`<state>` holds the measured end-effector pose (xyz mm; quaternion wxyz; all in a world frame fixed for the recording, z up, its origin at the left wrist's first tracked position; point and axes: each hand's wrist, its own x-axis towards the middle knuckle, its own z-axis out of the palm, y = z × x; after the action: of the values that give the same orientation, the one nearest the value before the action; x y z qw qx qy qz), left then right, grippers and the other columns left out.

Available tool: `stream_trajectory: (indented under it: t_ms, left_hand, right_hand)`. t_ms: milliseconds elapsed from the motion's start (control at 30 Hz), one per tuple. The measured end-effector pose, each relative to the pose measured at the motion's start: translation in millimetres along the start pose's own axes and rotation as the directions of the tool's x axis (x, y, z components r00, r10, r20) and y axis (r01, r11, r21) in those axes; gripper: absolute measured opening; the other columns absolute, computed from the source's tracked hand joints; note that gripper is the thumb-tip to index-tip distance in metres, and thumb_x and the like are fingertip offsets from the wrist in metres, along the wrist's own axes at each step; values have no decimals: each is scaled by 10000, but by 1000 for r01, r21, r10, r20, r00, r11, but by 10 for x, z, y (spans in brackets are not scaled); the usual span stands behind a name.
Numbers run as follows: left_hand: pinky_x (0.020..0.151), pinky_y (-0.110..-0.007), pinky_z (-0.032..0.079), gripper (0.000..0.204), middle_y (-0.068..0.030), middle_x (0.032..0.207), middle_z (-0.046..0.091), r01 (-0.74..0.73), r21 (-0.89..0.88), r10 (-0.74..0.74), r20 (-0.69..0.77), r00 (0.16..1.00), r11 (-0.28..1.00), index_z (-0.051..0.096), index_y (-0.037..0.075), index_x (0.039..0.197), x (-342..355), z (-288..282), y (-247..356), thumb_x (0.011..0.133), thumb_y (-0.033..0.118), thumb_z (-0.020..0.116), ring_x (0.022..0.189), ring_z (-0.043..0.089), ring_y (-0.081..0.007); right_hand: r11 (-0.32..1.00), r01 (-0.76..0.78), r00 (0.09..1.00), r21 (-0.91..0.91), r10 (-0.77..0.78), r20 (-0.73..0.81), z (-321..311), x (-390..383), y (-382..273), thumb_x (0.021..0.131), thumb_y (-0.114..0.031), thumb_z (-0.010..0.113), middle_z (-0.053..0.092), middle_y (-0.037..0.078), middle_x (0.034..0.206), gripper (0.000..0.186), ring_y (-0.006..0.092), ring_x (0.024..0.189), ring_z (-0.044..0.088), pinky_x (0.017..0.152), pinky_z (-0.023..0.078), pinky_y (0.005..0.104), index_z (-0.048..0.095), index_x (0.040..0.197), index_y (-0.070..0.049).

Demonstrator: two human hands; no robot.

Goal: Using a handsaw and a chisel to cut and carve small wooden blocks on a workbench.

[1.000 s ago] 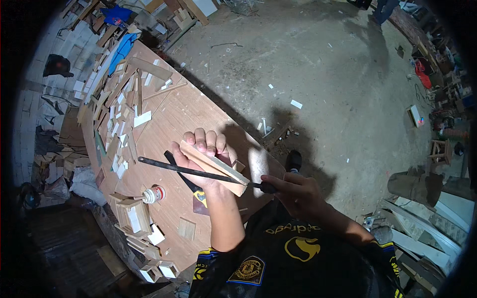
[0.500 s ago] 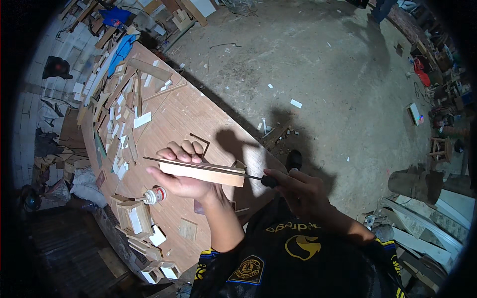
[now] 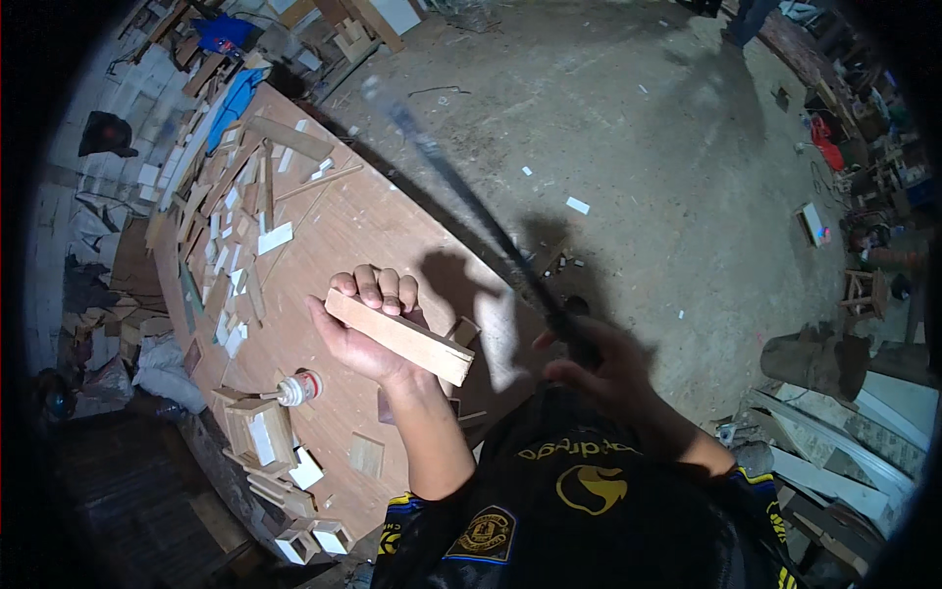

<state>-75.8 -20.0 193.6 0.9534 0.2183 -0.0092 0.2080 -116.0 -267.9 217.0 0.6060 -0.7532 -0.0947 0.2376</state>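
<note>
A pale, oblong wooden block rests across the palm of my left hand, above the table. The fingers curl over its far edge and the thumb lies along its left end. My right hand is wrapped round the dark handle of a long, thin file, to the right of the block. The file's blade points up and to the left over the table edge, apart from the block, and its far end is smeared by motion.
The wooden table carries many wood offcuts and white pieces on its left. A white bottle stands near small wooden boxes. Scraps lie on the concrete floor. A person's leg shows at the far right.
The file has lifted off the block and swung upward and away, with my right hand turning. My left hand has tilted the block so its right end sits lower.
</note>
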Motion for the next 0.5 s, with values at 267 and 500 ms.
stream_trajectory:
  t_ms: [267, 500]
  left_hand:
    - [513, -308, 309, 397, -26, 650, 439, 258, -100, -274, -236, 932, 961, 493, 80, 806, -105, -44, -339, 997, 401, 362, 531, 390, -149]
    - [535, -325, 374, 404, -43, 691, 477, 515, -249, -571, -292, 767, 820, 513, 84, 848, -237, -640, -758, 1012, 411, 341, 572, 437, -181]
  right_hand:
    - [994, 77, 996, -83, -80, -28, 175, 150, 139, 813, -276, 778, 543, 43, 725, 337, 95, 647, 501, 566, 398, 284, 567, 894, -26]
    - [958, 285, 947, -37, -288, -143, 211, 281, 87, 726, -147, 826, 632, 57, 1004, 339, 156, 924, 596, 791, 505, 315, 631, 993, -74]
